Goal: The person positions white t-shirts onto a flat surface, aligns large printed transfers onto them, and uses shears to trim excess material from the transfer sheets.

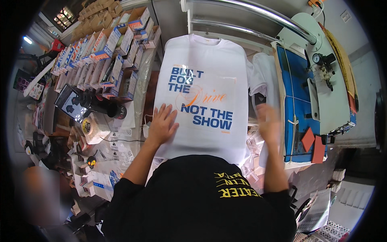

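A white T-shirt (205, 52) lies spread out in front of me, collar at the far end. Its front carries blue block lettering and orange script, with a clear glossy film (225, 82) apparently over the print. My left hand (163, 124) rests flat on the shirt, fingers spread, beside the lower left of the print. Off the shirt's right edge, my right hand (267, 123) is smeared by motion. A small dark item (260, 99) shows at its fingertips; whether the hand grips it cannot be made out. More white fabric (265, 70) lies just beyond that hand.
Right of the shirt stands a heat press with a blue pad (298, 105), a pressure gauge (317, 59) and reddish pads (317, 149). Chrome rails (258, 16) cross the far side. At left are cardboard boxes (107, 48), a black mug (117, 110), a tablet (69, 103) and a tape roll (86, 126).
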The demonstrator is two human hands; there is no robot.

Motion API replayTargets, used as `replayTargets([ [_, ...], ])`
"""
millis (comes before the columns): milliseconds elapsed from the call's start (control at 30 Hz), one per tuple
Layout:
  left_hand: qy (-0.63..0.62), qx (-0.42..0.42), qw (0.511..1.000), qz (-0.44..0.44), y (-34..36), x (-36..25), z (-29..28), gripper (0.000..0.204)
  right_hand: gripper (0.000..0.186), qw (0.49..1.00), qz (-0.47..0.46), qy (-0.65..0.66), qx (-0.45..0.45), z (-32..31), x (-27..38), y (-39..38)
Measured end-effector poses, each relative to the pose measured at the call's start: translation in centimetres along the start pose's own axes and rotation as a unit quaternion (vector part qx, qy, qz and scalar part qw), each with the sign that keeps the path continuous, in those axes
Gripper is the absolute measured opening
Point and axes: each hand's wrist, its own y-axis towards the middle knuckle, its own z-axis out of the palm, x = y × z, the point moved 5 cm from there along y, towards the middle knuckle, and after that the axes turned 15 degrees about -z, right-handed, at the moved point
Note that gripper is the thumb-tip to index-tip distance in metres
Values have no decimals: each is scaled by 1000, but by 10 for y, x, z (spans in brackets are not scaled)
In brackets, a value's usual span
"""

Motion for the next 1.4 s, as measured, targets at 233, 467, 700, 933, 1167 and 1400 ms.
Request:
replayTargets([
  [233, 9, -37, 997, -66, -5, -14, 11, 50, 32, 997, 10, -2, 73, 122, 53, -49],
  [467, -34, -47, 998, -40, 10, -12, 5, 45, 35, 997, 25, -21, 64, 123, 50, -46],
  [700, -34, -122, 989, -70, -12, 6, -5, 37, 35, 993, 63, -66, 75, 122, 52, -48],
  [933, -179, -187, 958, -121, 28, 50, -8, 35, 39, 995, 95, 16, -36, 128, 2, -48],
  [1167, -708, 124, 637, -277, 163, 140, 62, 54, 56, 597, 469, 644, -92, 182, -93, -4],
  [1400, -633, 95, 694, -331, 145, 157, 60, 50, 54, 706, 510, 491, -33, 179, -111, -35],
])
